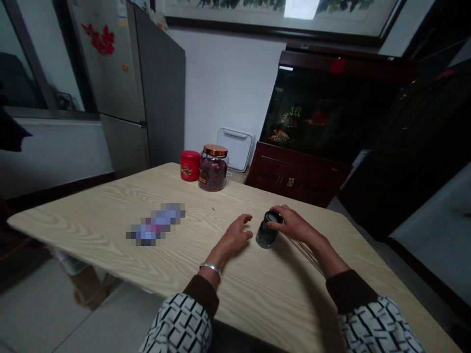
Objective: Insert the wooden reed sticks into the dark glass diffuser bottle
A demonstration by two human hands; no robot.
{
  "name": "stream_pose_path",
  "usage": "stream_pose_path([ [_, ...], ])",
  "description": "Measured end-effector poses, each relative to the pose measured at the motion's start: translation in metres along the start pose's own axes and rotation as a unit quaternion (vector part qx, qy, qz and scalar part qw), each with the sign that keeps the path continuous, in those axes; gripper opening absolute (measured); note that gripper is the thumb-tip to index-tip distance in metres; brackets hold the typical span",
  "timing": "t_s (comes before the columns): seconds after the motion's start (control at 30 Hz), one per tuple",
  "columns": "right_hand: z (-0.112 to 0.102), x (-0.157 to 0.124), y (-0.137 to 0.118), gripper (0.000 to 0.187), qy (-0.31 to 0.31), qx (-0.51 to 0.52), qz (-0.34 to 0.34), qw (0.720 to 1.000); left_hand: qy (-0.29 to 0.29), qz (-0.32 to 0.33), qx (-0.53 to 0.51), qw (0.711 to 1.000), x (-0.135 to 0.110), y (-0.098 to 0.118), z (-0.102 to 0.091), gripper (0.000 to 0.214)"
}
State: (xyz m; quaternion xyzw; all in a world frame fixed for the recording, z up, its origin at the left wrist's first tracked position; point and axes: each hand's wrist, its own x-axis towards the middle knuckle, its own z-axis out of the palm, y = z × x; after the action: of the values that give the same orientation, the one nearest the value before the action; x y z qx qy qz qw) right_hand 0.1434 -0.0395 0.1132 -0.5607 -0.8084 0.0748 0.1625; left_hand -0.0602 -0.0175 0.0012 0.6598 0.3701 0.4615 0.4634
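Note:
A small dark glass jar (pixel 265 237) with a black lid (pixel 273 217) stands on the wooden table right of centre. My right hand (pixel 293 224) grips the lid from the right, with thumb and fingers around its rim. Whether the lid sits fully on the jar or is slightly raised, I cannot tell. Just left of the jar, my left hand (pixel 237 233) is open, thumb and fingers apart and curved toward the glass without touching it. Several thin brown sticks (pixel 304 252) lie on the table, partly hidden by my right forearm.
A red canister (pixel 190 165) and a large jar of dried petals with a copper lid (pixel 213 169) stand at the table's back edge. A pixelated flat item (pixel 156 224) lies to the left. Behind are a fish tank (pixel 324 113) and a refrigerator (pixel 117 88).

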Motion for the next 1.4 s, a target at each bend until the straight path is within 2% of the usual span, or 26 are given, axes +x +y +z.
stream_pose_path([
  [0.1, 0.003, -0.016, -0.013, 0.038, 0.011, -0.002, 0.02, 1.0, 0.05, -0.007, -0.031, 0.998, -0.02, 0.003, -0.006, 0.044],
  [0.23, 0.005, -0.033, -0.029, 0.047, 0.043, 0.011, 0.035, 0.998, 0.078, -0.009, -0.091, 0.993, -0.043, 0.004, -0.003, 0.036],
  [0.33, 0.012, -0.053, -0.034, 0.055, 0.13, 0.055, 0.043, 0.989, 0.088, -0.023, -0.091, 0.992, -0.06, 0.008, 0.002, 0.031],
  [0.4, 0.027, -0.074, -0.032, 0.047, 0.206, 0.105, 0.07, 0.97, 0.091, -0.024, -0.065, 0.993, -0.074, 0.012, 0.004, 0.03],
  [0.47, 0.048, -0.098, -0.027, 0.038, 0.247, 0.154, 0.116, 0.95, 0.085, -0.013, -0.018, 0.996, -0.089, 0.018, 0.006, 0.027],
  [0.57, 0.075, -0.128, -0.017, 0.046, 0.229, 0.189, 0.172, 0.939, 0.057, 0.011, 0.069, 0.996, -0.105, 0.034, 0.005, 0.022],
  [0.63, 0.071, -0.134, -0.015, 0.052, 0.218, 0.228, 0.174, 0.933, 0.033, 0.024, 0.1, 0.994, -0.104, 0.053, 0.001, 0.031],
  [0.7, 0.044, -0.13, -0.019, 0.057, 0.201, 0.303, 0.16, 0.918, 0.01, 0.043, 0.088, 0.995, -0.094, 0.081, -0.005, 0.041],
  [0.77, 0.0, -0.119, -0.031, 0.061, 0.177, 0.403, 0.142, 0.887, -0.03, 0.064, 0.025, 0.997, -0.078, 0.118, -0.012, 0.051],
  [0.83, -0.052, -0.107, -0.048, 0.064, 0.132, 0.511, 0.069, 0.847, -0.071, 0.08, -0.081, 0.991, -0.061, 0.161, -0.02, 0.057],
  [0.9, -0.1, -0.096, -0.065, 0.069, 0.071, 0.59, -0.003, 0.804, -0.143, 0.099, -0.208, 0.962, -0.046, 0.203, -0.027, 0.064],
  [0.97, -0.135, -0.088, -0.079, 0.072, 0.017, 0.631, -0.067, 0.772, -0.223, 0.105, -0.289, 0.925, -0.036, 0.238, -0.034, 0.069],
  [1.07, -0.158, -0.082, -0.09, 0.075, -0.048, 0.66, -0.132, 0.738, -0.295, 0.091, -0.35, 0.884, -0.029, 0.263, -0.04, 0.074],
  [1.17, -0.147, -0.081, -0.087, 0.076, -0.099, 0.681, -0.163, 0.707, -0.342, 0.053, -0.376, 0.86, -0.028, 0.251, -0.041, 0.076],
  [1.3, -0.103, -0.084, -0.068, 0.076, -0.134, 0.712, -0.159, 0.671, -0.36, 0.003, -0.4, 0.843, -0.032, 0.203, -0.037, 0.076],
  [1.4, -0.079, -0.087, -0.052, 0.075, -0.132, 0.728, -0.135, 0.659, -0.367, -0.017, -0.412, 0.834, -0.034, 0.176, -0.034, 0.075],
])
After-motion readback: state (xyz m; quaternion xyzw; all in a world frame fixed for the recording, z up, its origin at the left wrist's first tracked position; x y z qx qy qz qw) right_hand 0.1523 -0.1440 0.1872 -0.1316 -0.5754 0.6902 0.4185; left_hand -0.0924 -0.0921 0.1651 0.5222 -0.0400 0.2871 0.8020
